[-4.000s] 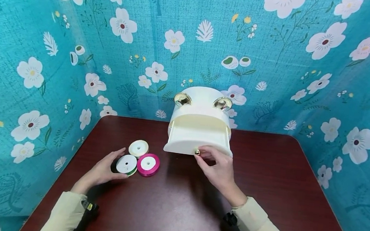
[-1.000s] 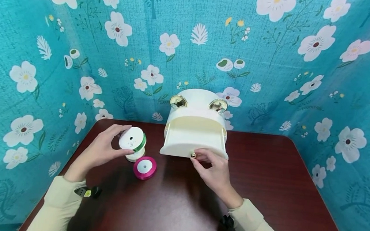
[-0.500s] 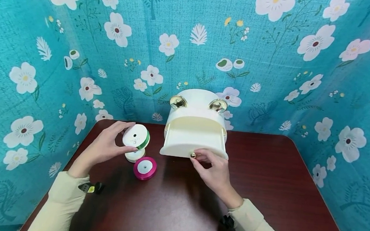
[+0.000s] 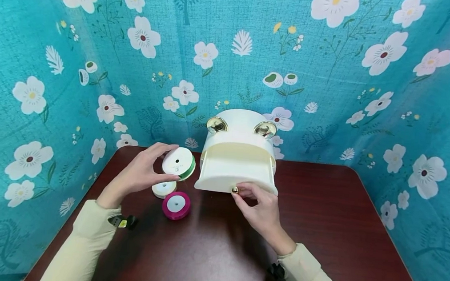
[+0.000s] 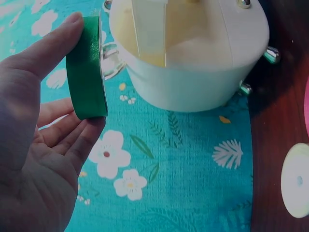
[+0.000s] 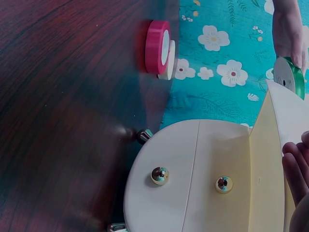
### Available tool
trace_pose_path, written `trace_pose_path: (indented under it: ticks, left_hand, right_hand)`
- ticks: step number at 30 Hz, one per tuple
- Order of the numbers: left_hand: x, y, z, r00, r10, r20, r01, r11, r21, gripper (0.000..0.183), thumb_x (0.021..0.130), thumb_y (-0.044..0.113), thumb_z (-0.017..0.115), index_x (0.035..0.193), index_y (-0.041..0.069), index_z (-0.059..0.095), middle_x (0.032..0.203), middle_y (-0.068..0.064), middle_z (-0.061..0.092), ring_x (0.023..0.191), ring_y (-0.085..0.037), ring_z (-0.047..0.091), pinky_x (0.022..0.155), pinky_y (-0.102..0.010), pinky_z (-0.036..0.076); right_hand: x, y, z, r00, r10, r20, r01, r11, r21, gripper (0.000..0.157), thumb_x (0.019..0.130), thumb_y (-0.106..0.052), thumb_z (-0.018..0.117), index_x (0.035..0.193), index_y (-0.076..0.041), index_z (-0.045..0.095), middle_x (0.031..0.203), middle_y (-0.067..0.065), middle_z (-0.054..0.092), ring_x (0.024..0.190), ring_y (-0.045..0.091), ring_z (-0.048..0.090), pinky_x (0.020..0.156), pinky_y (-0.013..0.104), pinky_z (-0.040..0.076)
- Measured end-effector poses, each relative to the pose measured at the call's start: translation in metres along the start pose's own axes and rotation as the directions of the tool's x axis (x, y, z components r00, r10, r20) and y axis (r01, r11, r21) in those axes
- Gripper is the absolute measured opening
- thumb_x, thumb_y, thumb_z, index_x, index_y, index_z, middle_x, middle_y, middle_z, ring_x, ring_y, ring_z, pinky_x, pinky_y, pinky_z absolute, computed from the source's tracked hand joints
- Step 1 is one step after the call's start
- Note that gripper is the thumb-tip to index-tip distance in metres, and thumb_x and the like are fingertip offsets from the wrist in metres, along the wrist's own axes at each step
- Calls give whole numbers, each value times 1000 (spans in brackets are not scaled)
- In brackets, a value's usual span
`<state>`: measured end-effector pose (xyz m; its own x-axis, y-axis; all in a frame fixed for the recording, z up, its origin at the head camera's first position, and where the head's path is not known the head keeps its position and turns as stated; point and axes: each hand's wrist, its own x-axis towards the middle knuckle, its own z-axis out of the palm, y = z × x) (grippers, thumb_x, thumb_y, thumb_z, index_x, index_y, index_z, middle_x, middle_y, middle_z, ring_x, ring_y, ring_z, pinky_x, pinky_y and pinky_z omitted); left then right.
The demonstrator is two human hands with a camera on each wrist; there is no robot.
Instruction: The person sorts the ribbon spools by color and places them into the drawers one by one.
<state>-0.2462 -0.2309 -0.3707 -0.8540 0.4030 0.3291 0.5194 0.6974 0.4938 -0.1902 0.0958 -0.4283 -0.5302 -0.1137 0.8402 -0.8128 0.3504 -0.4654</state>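
Observation:
My left hand (image 4: 144, 169) grips a spool of green ribbon (image 4: 179, 162) by its edges, thumb on one side and fingers on the other, raised above the table. In the left wrist view the green ribbon (image 5: 87, 70) faces the camera. With thumb and fingers, my right hand (image 4: 259, 206) pinches the gold knob (image 4: 235, 189) of a pulled-out drawer (image 4: 236, 172). That drawer belongs to a white rounded cabinet (image 4: 242, 124) with two gold-rimmed eye-like rounds on top. The right wrist view shows the cabinet's lower front with two more gold knobs and small metallic feet.
A spool of white ribbon (image 4: 163, 189) and a spool of magenta ribbon (image 4: 176, 205) lie on the dark red-brown table (image 4: 215, 255), left of the cabinet. Behind it hangs a teal flowered cloth (image 4: 225, 47).
My left hand has picked up the green ribbon spool from beside the other spools and carried it up and rightward toward the drawer. My right hand stays on the knob.

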Motion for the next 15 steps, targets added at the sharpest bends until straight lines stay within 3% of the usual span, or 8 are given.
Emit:
trace_pose_path:
  ticks: [6, 15]
  left_hand:
    - [15, 10, 4, 999, 36, 21, -36, 999, -11, 84, 68, 57, 80, 138, 23, 48, 124, 8, 53, 109, -10, 50, 83, -36, 54]
    - [41, 26, 14, 995, 83, 50, -82, 996, -33, 85, 70, 62, 75, 140, 23, 46, 128, 6, 52, 113, -11, 50, 88, -39, 52]
  right_hand:
    - [-4, 9, 2, 1000, 14, 7, -14, 1000, 2, 31, 65, 8, 82, 93, 0, 70, 81, 10, 72, 63, 17, 69, 58, 27, 56]
    - [-14, 26, 3, 998, 50, 28, -50, 999, 3, 29, 72, -4, 82, 99, -9, 71, 86, 4, 73, 68, 12, 69, 65, 20, 56]
